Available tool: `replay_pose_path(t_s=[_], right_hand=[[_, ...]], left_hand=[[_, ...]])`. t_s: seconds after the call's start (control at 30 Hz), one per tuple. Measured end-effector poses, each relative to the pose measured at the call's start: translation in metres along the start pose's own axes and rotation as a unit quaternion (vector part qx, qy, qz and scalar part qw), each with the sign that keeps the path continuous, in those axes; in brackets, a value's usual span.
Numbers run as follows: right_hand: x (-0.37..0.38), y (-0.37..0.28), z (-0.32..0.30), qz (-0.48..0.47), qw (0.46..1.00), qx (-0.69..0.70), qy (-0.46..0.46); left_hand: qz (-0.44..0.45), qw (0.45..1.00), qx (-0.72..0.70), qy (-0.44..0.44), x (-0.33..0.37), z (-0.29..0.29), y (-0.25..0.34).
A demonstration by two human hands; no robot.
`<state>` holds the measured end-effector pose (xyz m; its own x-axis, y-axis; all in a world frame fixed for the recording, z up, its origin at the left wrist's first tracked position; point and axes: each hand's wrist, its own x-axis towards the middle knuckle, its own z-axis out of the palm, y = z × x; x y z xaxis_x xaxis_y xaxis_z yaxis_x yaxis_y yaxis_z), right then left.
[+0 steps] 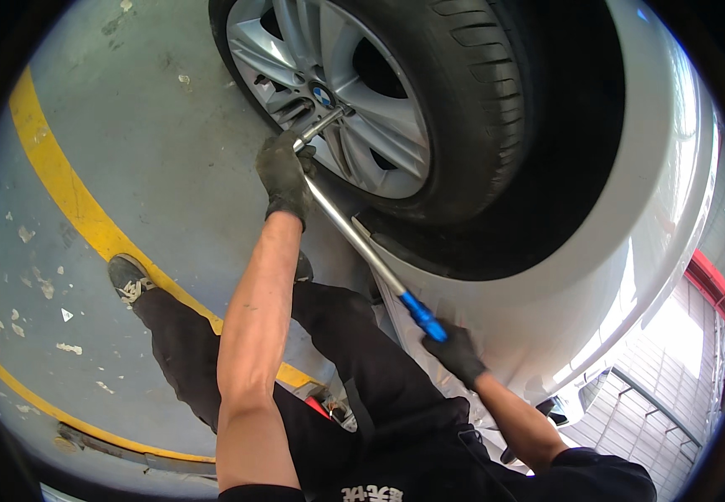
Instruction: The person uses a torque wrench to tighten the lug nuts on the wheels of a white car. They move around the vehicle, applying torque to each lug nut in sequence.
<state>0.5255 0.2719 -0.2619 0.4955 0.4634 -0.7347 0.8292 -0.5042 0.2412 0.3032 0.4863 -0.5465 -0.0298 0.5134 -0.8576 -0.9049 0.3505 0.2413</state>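
My left hand [284, 174], in a dark work glove, is closed around the head end of a long torque wrench [356, 238]. From that head a silver socket extension [324, 125] reaches to a lug bolt hole near the hub of the silver alloy wheel [383, 117]. Slanting down to the right, the wrench's steel shaft ends in a blue handle [417, 313]. At the end of that handle my gloved right hand [458, 355] is closed; its fingers are partly hidden. A black tyre [473, 105] surrounds the wheel.
The pale car body [538, 314] curves around the dark wheel arch at the right. A yellow line [74, 188] crosses the grey floor [161, 109], with my shoe [130, 276] on its edge. Red and metal items [329, 407] lie beside my legs; a red beam [711, 280] stands far right.
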Motion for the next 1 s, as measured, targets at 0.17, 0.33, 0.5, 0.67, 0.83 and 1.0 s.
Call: replay_pose_path(t_s=[0.17, 0.33, 0.5, 0.67, 0.83, 1.0], right_hand=[[-0.063, -0.065, -0.108, -0.06, 0.99, -0.114, 0.052], [0.029, 0.024, 0.023, -0.058, 0.985, -0.084, 0.138], [0.054, 0.014, 0.043, -0.079, 0.973, -0.103, 0.191], [0.041, 0.018, 0.063, -0.07, 0.97, -0.066, 0.223], [0.088, 0.033, 0.109, -0.107, 0.967, 0.017, 0.23], [0.072, 0.029, 0.089, -0.112, 0.969, -0.023, 0.221]], left_hand=[[-0.06, 0.997, -0.033, 0.026, -0.01, 0.01, 0.01], [0.013, 1.0, -0.004, 0.011, -0.012, 0.017, -0.011], [0.058, 0.998, 0.02, 0.008, 0.0, 0.003, -0.01], [0.059, 0.997, 0.044, 0.009, 0.004, 0.0, -0.011], [0.114, 0.991, 0.075, -0.01, -0.004, 0.01, -0.003], [0.085, 0.994, 0.059, -0.017, 0.0, -0.003, -0.008]])
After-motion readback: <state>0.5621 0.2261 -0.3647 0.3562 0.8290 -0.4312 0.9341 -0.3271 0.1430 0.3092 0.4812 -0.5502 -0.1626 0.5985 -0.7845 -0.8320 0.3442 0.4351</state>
